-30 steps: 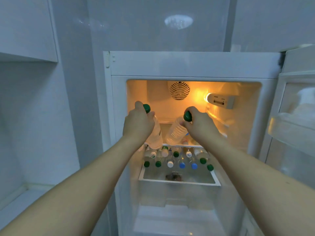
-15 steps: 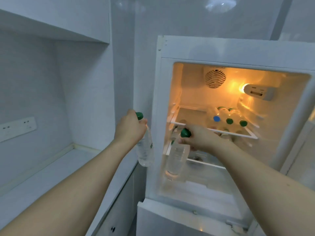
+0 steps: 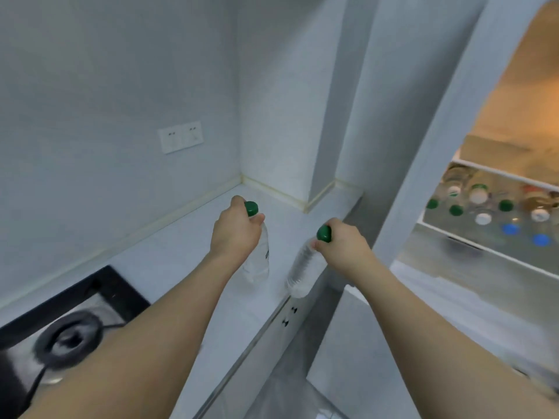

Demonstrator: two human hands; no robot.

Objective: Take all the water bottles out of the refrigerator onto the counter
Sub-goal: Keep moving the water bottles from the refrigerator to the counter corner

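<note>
Left hand [image 3: 234, 234] and right hand [image 3: 343, 247] each curled round the neck of a clear, green-capped bottle, left bottle [image 3: 258, 261] upright over the counter [image 3: 169, 261], right bottle [image 3: 301, 272] tilted at its edge, more bottles [image 3: 484, 207] in the fridge [image 3: 453, 95].

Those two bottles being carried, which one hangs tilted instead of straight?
The bottle in the right hand, marked here: its base swings leftward. The left hand's bottle hangs nearly upright.

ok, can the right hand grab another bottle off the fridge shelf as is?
Probably not: the right hand already grips a green-capped bottle by its neck over the counter edge. The fridge shelf bottles sit unobstructed, so likely yes once it's freed.
</note>
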